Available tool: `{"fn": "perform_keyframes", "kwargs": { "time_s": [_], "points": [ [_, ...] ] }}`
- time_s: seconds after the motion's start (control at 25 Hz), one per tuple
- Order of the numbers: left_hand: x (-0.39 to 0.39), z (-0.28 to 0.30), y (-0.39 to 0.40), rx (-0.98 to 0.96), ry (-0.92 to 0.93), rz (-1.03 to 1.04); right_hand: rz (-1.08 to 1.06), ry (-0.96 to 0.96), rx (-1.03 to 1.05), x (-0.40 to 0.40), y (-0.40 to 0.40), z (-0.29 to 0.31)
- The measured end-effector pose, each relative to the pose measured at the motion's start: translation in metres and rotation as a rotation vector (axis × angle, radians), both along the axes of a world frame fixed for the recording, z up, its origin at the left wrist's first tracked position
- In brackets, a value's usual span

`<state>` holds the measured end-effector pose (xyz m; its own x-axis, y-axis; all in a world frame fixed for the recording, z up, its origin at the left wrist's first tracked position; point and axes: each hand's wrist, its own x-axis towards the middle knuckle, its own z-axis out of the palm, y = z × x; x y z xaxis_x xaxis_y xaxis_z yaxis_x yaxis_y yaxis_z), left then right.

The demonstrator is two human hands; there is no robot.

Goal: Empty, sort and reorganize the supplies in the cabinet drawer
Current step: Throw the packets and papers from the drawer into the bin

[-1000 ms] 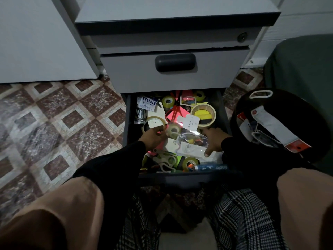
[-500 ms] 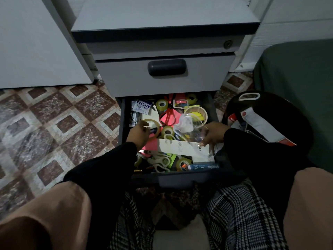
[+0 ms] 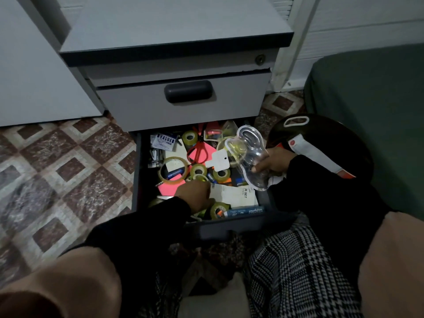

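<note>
Both hands worked at the open bottom drawer point(image 3: 137, 180) of a grey cabinet point(image 3: 174, 31). The right hand point(image 3: 274, 162) gripped a clear plastic blister pack point(image 3: 251, 154), fingers curled round its lower part, and held it tilted above the drawer's right side with a white card tag point(image 3: 219, 161) hanging at its left edge. The left hand point(image 3: 195, 196) was down among the supplies near the drawer's front, fingers bent onto the left edge of a white box point(image 3: 234, 195); whether it actually held anything could not be told. The drawer was packed: a large tape ring point(image 3: 172, 169) at the left, smaller tape rolls point(image 3: 198, 169) at the middle, red-handled scissors point(image 3: 199, 149) on pink paper toward the back, a packet marked VALUE PACK point(image 3: 165, 141) at the back left, and a blue stapler box point(image 3: 246, 211) along the front wall. The closed drawer point(image 3: 183, 106) above overhung the back of the open one, leaving room only from above and in front. The cabinet stood on a floor of brown and cream patterned tiles point(image 3: 68, 175), open to the left. A round black bag point(image 3: 332, 148) with a white strap sat just beside the drawer's right wall, against the right forearm, with a dark green cushion point(image 3: 371, 115) behind it. Checked fabric lay over the knees below the drawer front.
</note>
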<state>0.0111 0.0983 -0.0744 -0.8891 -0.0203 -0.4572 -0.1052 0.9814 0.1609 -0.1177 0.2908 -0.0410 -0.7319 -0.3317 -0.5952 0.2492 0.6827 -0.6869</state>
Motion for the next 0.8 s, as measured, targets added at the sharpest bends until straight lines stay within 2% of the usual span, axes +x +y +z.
{"fn": "perform_keyframes", "kwargs": {
  "time_s": [0.08, 0.2, 0.28, 0.36, 0.44, 0.52, 0.56, 0.64, 0.8],
  "points": [
    [-0.006, -0.009, 0.009, 0.032, 0.095, -0.077, -0.044, 0.009, -0.035, -0.002, 0.001, -0.002],
    [-0.015, -0.03, 0.024, 0.107, -0.041, -0.082, -0.048, 0.023, -0.038, -0.002, 0.003, -0.005],
    [-0.017, -0.036, 0.033, 0.01, -0.041, -0.095, -0.049, 0.019, -0.049, -0.001, 0.002, -0.005],
    [-0.02, -0.03, 0.037, -0.102, 0.043, -0.103, -0.06, 0.012, -0.078, -0.002, 0.002, -0.006],
    [-0.023, -0.026, 0.038, 0.043, 0.088, -0.098, -0.045, 0.021, -0.086, -0.002, 0.001, -0.005],
    [-0.02, -0.024, 0.039, 0.23, 0.034, -0.152, -0.035, 0.037, -0.084, -0.002, 0.0, -0.002],
    [-0.018, -0.024, 0.039, 0.249, -0.022, -0.193, -0.037, 0.045, -0.086, -0.002, 0.0, -0.001],
    [-0.019, -0.027, 0.039, 0.175, -0.099, -0.262, -0.041, 0.058, -0.091, -0.001, 0.001, 0.0],
    [-0.025, -0.025, 0.042, 0.074, -0.103, -0.284, -0.054, 0.055, -0.094, -0.001, 0.009, 0.003]
  ]
}}
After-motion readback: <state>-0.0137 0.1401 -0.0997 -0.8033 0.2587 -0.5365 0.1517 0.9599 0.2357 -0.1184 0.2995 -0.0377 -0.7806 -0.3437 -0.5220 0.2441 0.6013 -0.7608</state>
